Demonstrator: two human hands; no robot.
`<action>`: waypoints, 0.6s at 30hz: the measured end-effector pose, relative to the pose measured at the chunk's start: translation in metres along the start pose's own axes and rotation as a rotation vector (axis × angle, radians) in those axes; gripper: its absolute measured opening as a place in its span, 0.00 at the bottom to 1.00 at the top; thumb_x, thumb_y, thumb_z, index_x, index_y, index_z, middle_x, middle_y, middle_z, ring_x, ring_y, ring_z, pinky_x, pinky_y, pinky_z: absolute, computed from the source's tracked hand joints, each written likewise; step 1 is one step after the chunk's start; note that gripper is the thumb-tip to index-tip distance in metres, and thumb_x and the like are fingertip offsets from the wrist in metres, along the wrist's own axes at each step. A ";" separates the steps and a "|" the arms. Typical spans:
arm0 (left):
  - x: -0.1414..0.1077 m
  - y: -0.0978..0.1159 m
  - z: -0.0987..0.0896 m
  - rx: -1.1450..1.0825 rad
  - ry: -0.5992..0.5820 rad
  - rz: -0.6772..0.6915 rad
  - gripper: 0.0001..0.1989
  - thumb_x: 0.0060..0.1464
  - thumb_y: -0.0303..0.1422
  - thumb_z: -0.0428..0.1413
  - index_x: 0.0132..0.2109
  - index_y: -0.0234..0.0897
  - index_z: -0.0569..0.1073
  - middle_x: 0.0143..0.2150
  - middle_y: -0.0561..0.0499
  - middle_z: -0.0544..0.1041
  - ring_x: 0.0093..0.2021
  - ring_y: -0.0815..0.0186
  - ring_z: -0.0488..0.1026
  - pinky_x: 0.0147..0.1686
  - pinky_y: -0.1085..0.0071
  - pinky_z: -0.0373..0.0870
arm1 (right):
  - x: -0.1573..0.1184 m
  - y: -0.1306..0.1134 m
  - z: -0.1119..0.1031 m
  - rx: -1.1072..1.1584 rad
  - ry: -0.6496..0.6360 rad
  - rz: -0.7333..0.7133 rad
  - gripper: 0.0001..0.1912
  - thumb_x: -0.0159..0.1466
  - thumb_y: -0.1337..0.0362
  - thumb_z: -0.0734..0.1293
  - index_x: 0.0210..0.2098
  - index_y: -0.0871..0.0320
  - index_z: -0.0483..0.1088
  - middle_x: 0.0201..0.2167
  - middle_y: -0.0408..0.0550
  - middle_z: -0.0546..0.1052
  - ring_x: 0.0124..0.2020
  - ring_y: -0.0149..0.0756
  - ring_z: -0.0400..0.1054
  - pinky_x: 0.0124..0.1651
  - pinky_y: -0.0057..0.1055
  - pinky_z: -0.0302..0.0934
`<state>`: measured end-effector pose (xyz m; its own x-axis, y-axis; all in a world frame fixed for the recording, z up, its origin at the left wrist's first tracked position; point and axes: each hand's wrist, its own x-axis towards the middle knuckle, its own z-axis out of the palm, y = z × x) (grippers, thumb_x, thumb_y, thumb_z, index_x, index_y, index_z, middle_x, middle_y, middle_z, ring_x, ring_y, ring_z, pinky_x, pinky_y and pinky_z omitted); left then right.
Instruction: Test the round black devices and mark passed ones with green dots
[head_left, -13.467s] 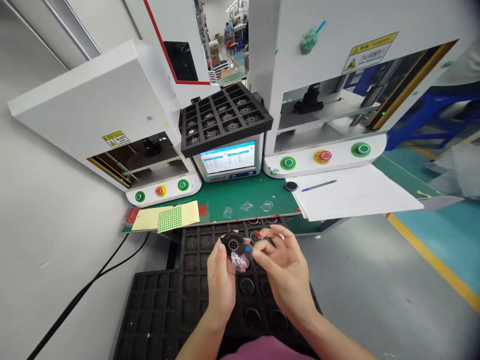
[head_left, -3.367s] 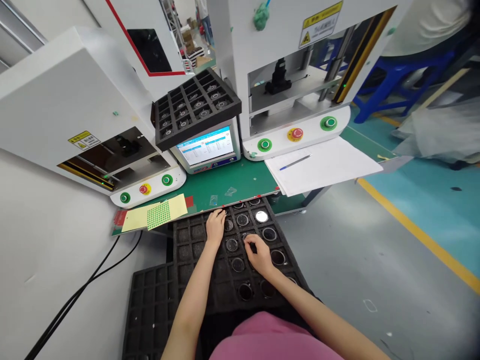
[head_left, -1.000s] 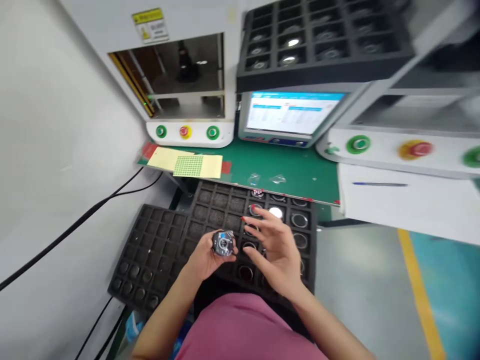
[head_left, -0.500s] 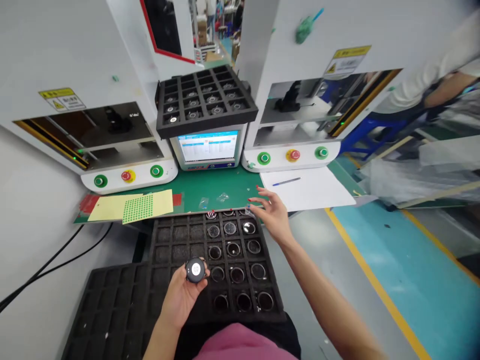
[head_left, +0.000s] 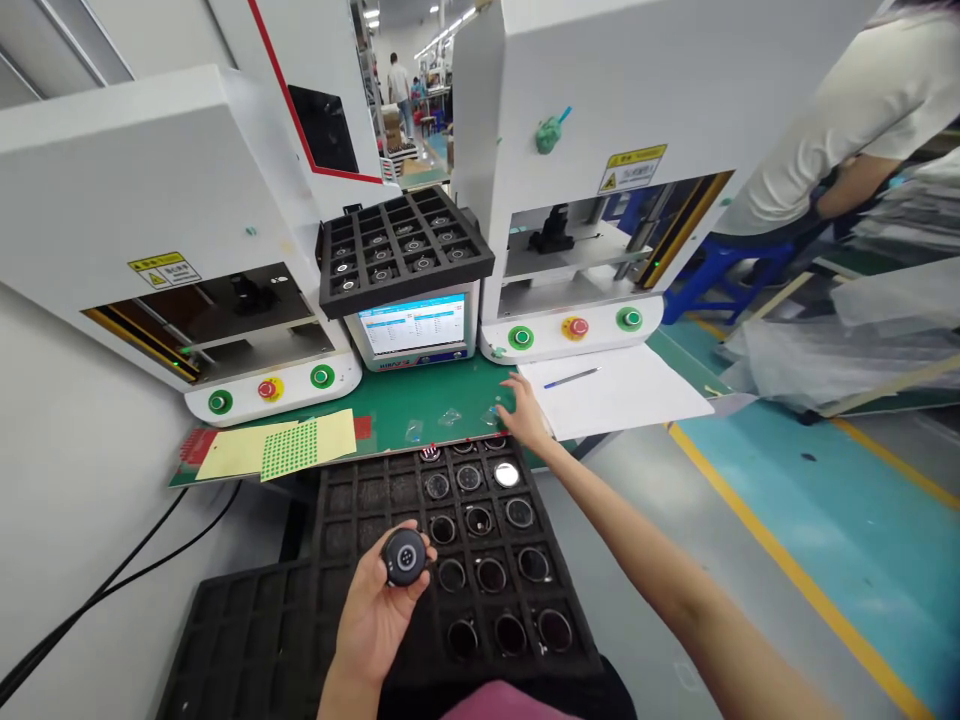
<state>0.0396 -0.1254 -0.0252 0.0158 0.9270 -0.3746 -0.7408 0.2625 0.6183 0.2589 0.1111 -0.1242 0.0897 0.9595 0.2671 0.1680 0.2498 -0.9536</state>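
Observation:
A round black watch body (head_left: 403, 557) is held in my left hand (head_left: 375, 615), its back with a round sensor facing up. Below it lies a black foam tray (head_left: 367, 497) with round watch bodies in its right-hand columns. My right hand (head_left: 525, 415) is over the green bench top (head_left: 469, 385), its fingers apart, beside small clear plastic pieces (head_left: 491, 415) near the bench edge. Nothing can be made out between its fingers. White paper (head_left: 615, 390) with a blue pen (head_left: 572, 378) lies to its right.
Two white machines with green and red buttons (head_left: 577, 328) flank a screen (head_left: 412, 325). A second compartment tray (head_left: 405, 285) rests above the screen. Yellow sheets with green dots (head_left: 291, 450) lie at the left. A person (head_left: 855, 130) sits on a blue stool at the right.
The view has tilted up. The white disc on the back of the held watch body no longer shows, leaving the sensor visible. My right hand has moved onto the bench beside the clear pieces.

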 end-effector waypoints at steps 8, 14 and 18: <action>-0.004 0.009 0.032 0.125 -0.180 0.040 0.20 0.40 0.40 0.70 0.37 0.33 0.75 0.35 0.49 0.78 0.33 0.69 0.76 0.28 0.81 0.76 | -0.104 -0.152 0.002 0.460 -0.511 -0.143 0.20 0.58 0.69 0.70 0.48 0.49 0.65 0.60 0.50 0.60 0.55 0.40 0.66 0.51 0.42 0.70; -0.007 0.007 0.034 0.173 -0.235 -0.005 0.22 0.40 0.44 0.69 0.30 0.34 0.67 0.29 0.53 0.74 0.27 0.73 0.73 0.25 0.82 0.73 | -0.131 -0.179 0.008 0.805 -0.835 0.125 0.18 0.57 0.76 0.70 0.44 0.51 0.70 0.60 0.49 0.59 0.44 0.33 0.71 0.41 0.35 0.75; -0.011 0.008 0.033 0.273 -0.182 0.131 0.21 0.43 0.46 0.66 0.33 0.34 0.70 0.34 0.51 0.75 0.29 0.69 0.76 0.27 0.78 0.75 | -0.137 -0.175 0.018 0.941 -0.626 0.311 0.19 0.53 0.74 0.74 0.40 0.50 0.70 0.58 0.46 0.63 0.36 0.27 0.70 0.28 0.25 0.72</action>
<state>0.0557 -0.1251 0.0062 0.0701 0.9837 -0.1655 -0.5381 0.1770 0.8241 0.1991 -0.0620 0.0030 -0.5439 0.8274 0.1400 -0.5924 -0.2604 -0.7624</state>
